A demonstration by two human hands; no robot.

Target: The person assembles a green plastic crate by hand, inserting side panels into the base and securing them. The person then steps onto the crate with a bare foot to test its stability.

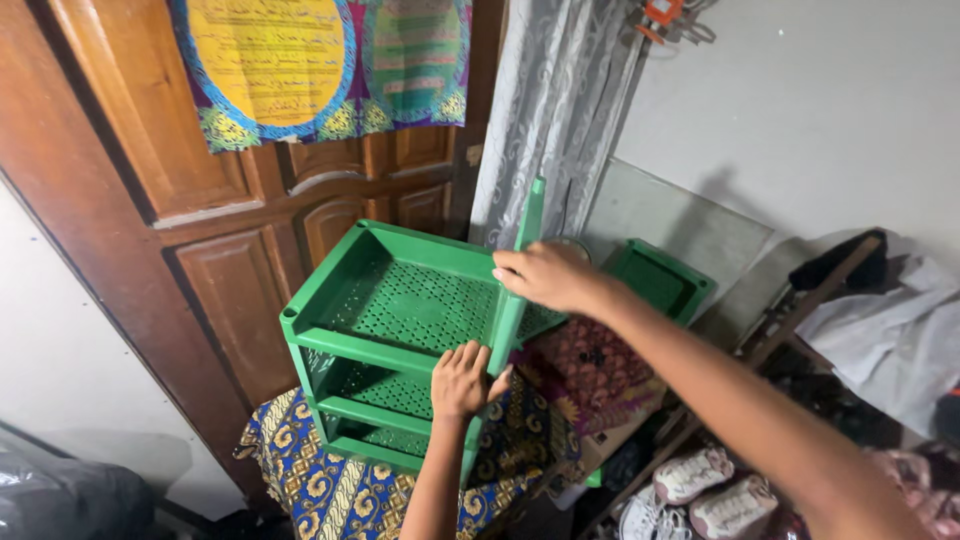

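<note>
Head view: green plastic rack (385,340) of perforated tiers, standing on a patterned cloth (330,480) before a wooden door (230,230). Left hand (460,380) pressed on the near right corner, fingers together around the green post (512,300). Right hand (545,277) higher, fingers curled round the same upright post. Spare green tray (655,280) far right; shoes (720,490) near right below. Likely risks: post slipping out of its socket if tilted, rack tipping on the soft cloth under uneven pressure.

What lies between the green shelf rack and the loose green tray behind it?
In the head view, the green post, gripped by the right hand, stands between the rack and the tray.
</note>
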